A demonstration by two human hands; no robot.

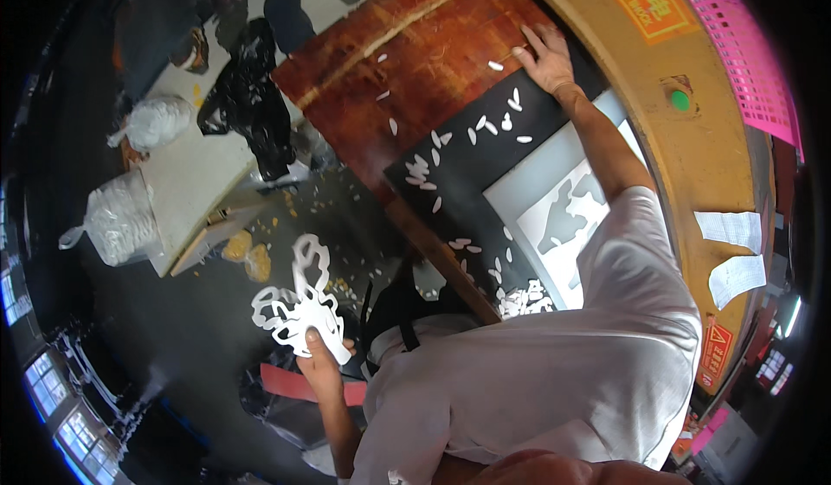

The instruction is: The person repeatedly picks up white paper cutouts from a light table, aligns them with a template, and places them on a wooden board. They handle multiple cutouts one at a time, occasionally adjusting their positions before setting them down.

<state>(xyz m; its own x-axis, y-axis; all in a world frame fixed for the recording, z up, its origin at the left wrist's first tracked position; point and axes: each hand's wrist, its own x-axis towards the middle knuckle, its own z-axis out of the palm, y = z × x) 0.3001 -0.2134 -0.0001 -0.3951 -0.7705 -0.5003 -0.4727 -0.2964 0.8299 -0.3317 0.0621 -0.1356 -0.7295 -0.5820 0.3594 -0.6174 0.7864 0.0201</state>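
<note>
The white cut-out scrap (299, 305) is a thin, flat web of looping strips full of open holes, a tall loop standing up at its top and frilly lobes spreading to its left. It hangs in the air out over the dark floor, clear of the bench. The black sheet (472, 169) lies flat on the red-brown board, sprinkled with small white offcuts.

Your outfit, as seen from above:
- Shirt (554, 372): white, loose, creased across the front; short sleeves ending above the elbow.
- Strap (405, 334): dark, narrow, running down at your waist beside the shirt hem.
- Forearms: bare, no watch or bands visible.
- Left hand (318, 359) and right hand (547, 59): bare, no gloves, no rings to be made out.
</note>
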